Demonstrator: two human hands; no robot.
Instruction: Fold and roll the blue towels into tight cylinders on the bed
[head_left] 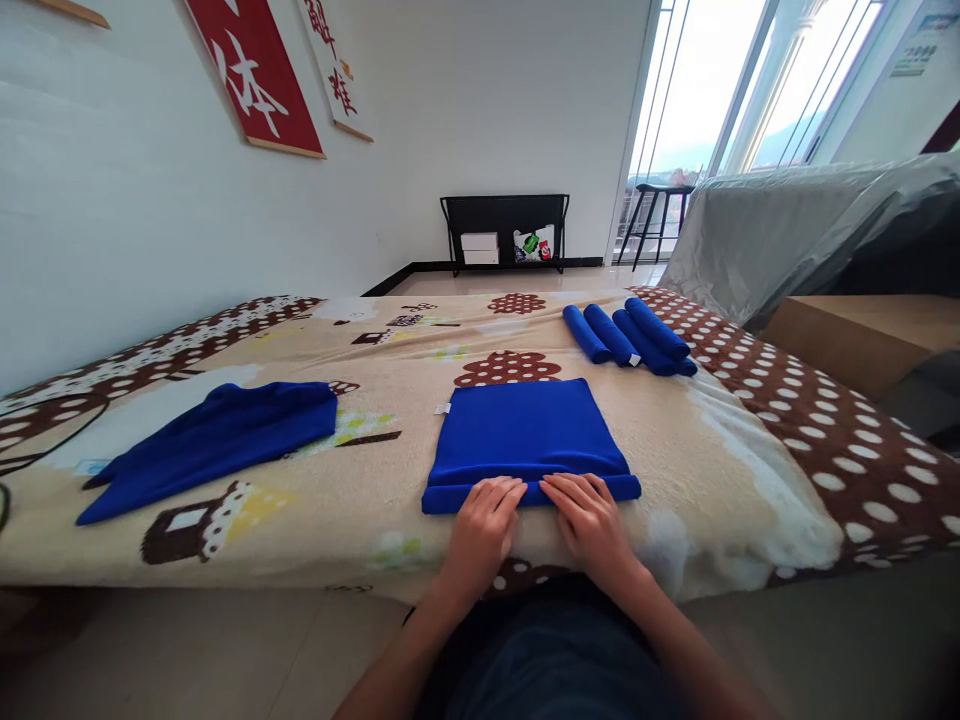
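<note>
A folded blue towel (525,430) lies flat on the patterned blanket (375,470) in front of me, its near edge rolled into a thin tube. My left hand (480,525) and my right hand (589,520) rest side by side on that rolled edge, fingers curled over it and pressing down. A white tag (442,408) shows at the towel's far left corner.
Several rolled blue towels (628,338) lie together at the far right of the blanket. A loose pile of blue towels (217,440) sits to the left. A covered sofa (810,230) and a cardboard box (862,340) stand right; a black shelf (506,235) stands by the far wall.
</note>
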